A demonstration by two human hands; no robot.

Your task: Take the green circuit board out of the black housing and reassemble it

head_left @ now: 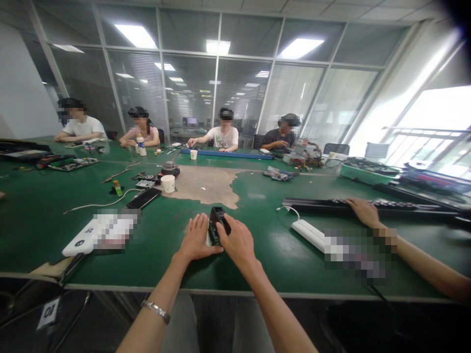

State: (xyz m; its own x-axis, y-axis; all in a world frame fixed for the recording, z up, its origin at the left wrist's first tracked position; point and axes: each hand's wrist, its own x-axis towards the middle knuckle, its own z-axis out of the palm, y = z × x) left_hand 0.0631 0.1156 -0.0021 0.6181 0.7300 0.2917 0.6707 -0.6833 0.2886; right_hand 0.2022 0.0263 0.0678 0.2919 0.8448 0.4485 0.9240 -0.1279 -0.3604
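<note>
A small black boxy device (217, 215) stands on the green table (162, 250) between my two hands, in the lower middle of the view. My right hand (238, 240) is closed round its right side, thumb and fingers on the black casing. My left hand (196, 238) lies flat at the left of the device, fingers stretched forward and thumb reaching to its near lower edge. A narrow pale strip shows between my left hand and the device; what it is cannot be made out.
A paper cup (168, 184) and black phone-like slab (144, 197) lie ahead left, a white device (83, 236) further left. On the right are a white power strip (309, 233), a long black rail (316, 206) and another person's hand (364, 212). Several people sit opposite.
</note>
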